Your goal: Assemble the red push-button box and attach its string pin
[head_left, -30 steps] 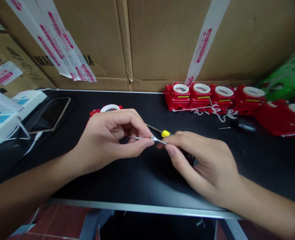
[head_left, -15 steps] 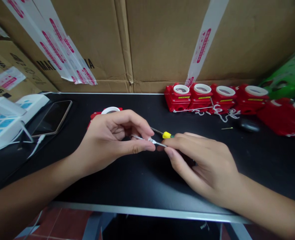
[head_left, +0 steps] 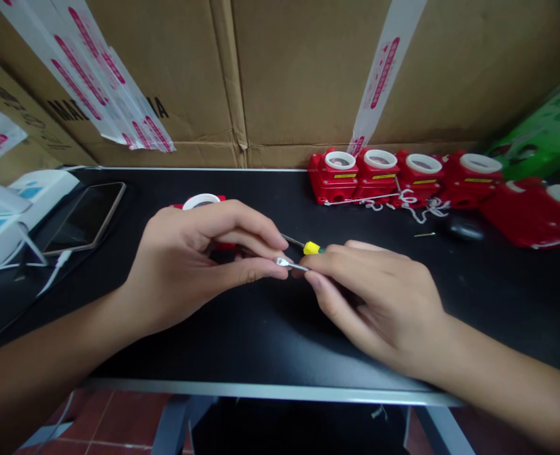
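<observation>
My left hand (head_left: 185, 265) is closed in a pinch, thumb and fingers on a white string (head_left: 282, 261) wound around the end of a thin metal rod (head_left: 299, 267). The rod's other end sits between the thumb and forefinger of my right hand (head_left: 379, 297). That hand also keeps a screwdriver (head_left: 313, 248) with a yellow-and-green handle tucked under its fingers, its shaft pointing left. Behind my left hand stands a red box with a white ring (head_left: 201, 200), largely hidden.
Several red boxes (head_left: 379, 170) with white rings and strings line the back right. A small metal pin (head_left: 425, 234) and a dark rounded object (head_left: 464, 229) lie before them. A phone (head_left: 85, 218) and power strip (head_left: 45, 189) are left; cardboard (head_left: 284, 82) stands behind.
The camera view has shifted slightly. My left fingers have moved on the string, and its loose length beside the palm no longer shows. My right hand still grips the rod and screwdriver.
</observation>
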`<state>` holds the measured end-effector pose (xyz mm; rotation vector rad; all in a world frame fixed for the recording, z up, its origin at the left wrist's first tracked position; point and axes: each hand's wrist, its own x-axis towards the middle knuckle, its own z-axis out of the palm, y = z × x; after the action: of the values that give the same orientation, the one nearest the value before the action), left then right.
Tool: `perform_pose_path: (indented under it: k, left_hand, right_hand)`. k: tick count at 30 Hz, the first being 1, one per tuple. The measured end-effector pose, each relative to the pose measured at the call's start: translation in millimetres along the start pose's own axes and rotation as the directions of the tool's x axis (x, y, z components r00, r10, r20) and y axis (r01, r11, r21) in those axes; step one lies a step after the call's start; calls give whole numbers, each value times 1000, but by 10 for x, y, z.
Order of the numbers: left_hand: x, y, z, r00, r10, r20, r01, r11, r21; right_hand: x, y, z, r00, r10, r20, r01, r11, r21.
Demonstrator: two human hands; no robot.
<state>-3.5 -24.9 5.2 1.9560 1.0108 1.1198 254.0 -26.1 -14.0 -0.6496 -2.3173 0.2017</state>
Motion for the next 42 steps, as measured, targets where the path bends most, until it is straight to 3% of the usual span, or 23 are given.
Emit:
perform_pose_path:
  k: [4,8,13,17,20,23,27,30,32,37,42]
  left_hand:
    - [-12,-22,1,990,143,2,-141,970,196]
    - [-15,-19,22,970,244,12,-238,930,281]
    - [-3,-6,39,991,132,36,-137,959,248]
    - [52,-23,44,993,-70,99,76,995,-59]
    - [102,-26,35,976,-159,149,190,957,-221]
    - [139,-14,22,965,-224,135,253,933,-255]
    - [150,-16,31,957,-259,128,285,921,-266]
    - [135,-34,63,949,-257,184,302,909,-288]
    - [123,-45,86,940,-265,212,320,901,-293]
    - [112,-31,116,937,-262,229,321,907,-272]
    - [85,38,127,958,-200,205,217,974,-65]
  right_hand:
    - [-4,27,6,999,-38,10,39,991,-131]
    - [-4,41,-13,998,-61,8,61,975,-213]
    - [1,48,-30,998,-65,23,69,964,-257]
    - [14,51,-24,997,-73,21,76,959,-273]
    - [21,30,-36,1000,-1,6,2,987,-160]
    - [15,-6,-50,987,161,2,-161,984,70]
    - [1,-40,-19,915,402,27,-378,832,406]
    - [12,-49,29,875,478,80,-433,696,573]
    - [27,-48,49,874,479,86,-436,693,574]
    - [47,-28,53,889,453,68,-433,784,444]
    - [42,-21,78,866,488,109,-474,733,488]
